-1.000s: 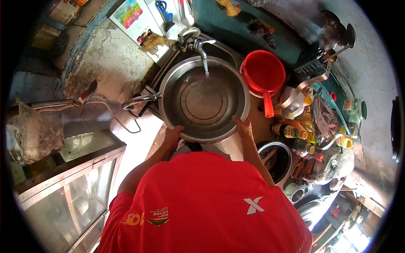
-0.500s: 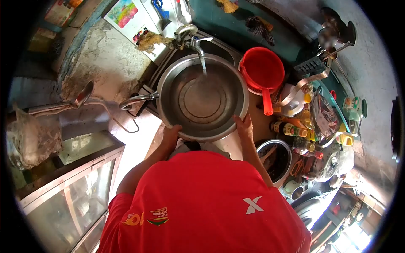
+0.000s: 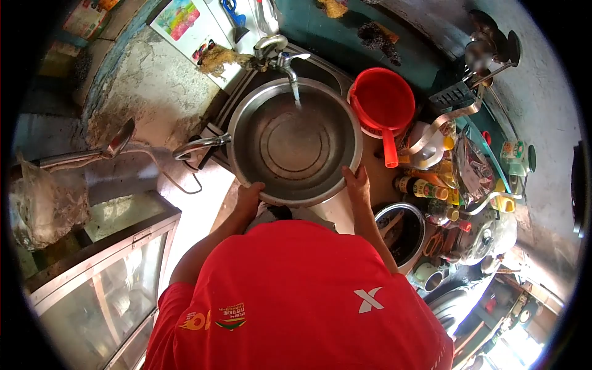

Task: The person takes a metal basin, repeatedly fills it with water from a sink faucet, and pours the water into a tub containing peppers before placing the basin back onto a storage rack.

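A rough, stained wall (image 3: pixel 157 86) fills the upper left — pale patches, a blue edge. Teal tiles (image 3: pixel 308 28) run along the top; a grey wall (image 3: pixel 530 80) stands at right. A glass-fronted cabinet (image 3: pixel 102 277) sits lower left, beside a bright white patch — and strong light (image 3: pixel 518 345) glares at the lower right.

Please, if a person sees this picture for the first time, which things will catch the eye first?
Probably the bright red shirt, filling the lower middle, and the red dipper, just right of the basin. Between them in brightness but central is the wide metal basin, its near rim held by the left hand and right hand, while water runs from the tap at its far side.
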`<state>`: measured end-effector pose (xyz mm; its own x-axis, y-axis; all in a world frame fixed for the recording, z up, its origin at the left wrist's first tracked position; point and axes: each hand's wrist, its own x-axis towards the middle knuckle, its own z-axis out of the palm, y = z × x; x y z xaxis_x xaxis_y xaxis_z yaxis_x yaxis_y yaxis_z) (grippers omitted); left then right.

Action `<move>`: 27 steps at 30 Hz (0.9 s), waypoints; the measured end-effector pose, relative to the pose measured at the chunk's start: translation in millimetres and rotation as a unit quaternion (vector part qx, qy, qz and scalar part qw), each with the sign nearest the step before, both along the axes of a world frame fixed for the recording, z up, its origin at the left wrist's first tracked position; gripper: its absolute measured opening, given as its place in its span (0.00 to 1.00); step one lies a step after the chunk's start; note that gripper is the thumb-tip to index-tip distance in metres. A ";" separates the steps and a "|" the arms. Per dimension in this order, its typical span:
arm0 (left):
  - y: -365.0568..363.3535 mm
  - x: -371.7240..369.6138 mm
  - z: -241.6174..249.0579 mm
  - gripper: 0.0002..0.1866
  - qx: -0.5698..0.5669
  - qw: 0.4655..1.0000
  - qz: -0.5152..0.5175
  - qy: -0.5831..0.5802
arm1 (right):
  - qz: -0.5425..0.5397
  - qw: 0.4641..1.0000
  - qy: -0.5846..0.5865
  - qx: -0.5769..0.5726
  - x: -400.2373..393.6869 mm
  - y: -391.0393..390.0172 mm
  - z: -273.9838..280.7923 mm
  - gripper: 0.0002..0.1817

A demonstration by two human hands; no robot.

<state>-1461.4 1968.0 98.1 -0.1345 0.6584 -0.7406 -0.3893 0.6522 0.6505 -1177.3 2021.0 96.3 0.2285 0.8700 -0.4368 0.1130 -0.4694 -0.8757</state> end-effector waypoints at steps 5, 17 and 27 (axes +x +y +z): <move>-0.7 0.6 -6.4 0.20 0.004 1.000 0.030 -0.002 | 0.001 0.995 0.093 0.038 1.9 -0.6 -10.8 0.19; -1.2 0.8 -3.0 0.21 0.027 0.999 0.000 0.040 | 0.025 1.000 0.017 -0.007 5.2 -4.0 -10.6 0.20; 3.4 4.9 20.0 0.22 -0.004 0.999 -0.030 0.035 | 0.032 0.999 0.007 -0.001 3.8 -3.3 0.2 0.20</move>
